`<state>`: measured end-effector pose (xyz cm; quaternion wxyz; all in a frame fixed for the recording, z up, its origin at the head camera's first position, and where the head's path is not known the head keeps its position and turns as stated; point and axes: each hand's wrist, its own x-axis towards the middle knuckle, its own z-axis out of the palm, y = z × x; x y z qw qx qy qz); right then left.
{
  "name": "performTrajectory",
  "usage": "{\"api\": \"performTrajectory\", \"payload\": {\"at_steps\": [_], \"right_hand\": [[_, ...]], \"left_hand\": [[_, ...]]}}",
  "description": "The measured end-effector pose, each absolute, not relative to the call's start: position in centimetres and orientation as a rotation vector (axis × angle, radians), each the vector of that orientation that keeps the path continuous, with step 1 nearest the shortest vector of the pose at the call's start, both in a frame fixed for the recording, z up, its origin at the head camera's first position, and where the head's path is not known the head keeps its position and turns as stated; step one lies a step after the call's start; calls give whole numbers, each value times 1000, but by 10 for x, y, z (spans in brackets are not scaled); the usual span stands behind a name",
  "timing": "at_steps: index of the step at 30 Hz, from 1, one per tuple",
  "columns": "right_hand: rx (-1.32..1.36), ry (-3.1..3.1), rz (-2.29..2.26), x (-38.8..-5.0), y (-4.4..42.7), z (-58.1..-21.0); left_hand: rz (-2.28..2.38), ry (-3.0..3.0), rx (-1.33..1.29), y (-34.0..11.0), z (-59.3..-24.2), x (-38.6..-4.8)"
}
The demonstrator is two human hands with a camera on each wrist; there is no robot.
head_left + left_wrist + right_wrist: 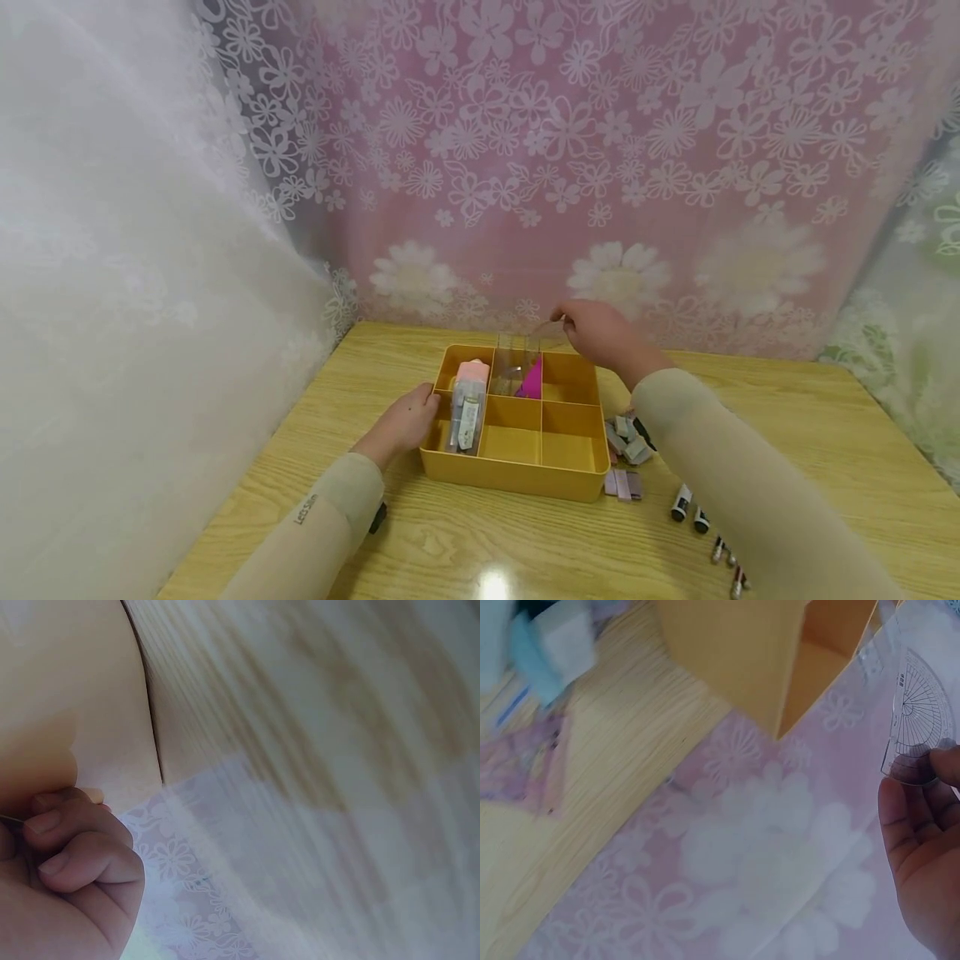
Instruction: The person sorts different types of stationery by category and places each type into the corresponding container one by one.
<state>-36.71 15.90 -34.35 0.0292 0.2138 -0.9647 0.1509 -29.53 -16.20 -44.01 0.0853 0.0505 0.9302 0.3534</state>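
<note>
The left hand (405, 421) curled round the yellow organizer (513, 481) at nine o'clock, seemingly steadying it, while the right hand (600, 333) pinched a clear protractor (919, 712) by one end above it, toward one o'clock, likely leaving the rest unobstructed.

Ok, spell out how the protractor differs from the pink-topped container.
Shape: the protractor is a thin, flat half-disc, while the pink-topped container is long and thick.
Colour: the protractor is clear with dark printed lines; the container has a greyish body and a pale label.
Place: the protractor is pinched in the right hand, while the container sits in the left side of the yellow organizer.
</note>
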Motion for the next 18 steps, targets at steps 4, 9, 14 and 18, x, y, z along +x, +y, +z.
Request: {"api": "performTrajectory", "payload": {"at_steps": [4,9,14,18], "right_hand": [[675,-2987,472,-371,139,-344],[717,-2978,462,-378,124,-354],[727,-2949,397,-381,111,-359],[715,-2966,342,-381,103,-360]], "left_hand": [[1055,2766,128,-162,-441,-296],[1044,2772,152,-162,-440,-296],[1037,2776,155,-163,-440,-296],[1033,2773,158,-163,-442,-298]]}}
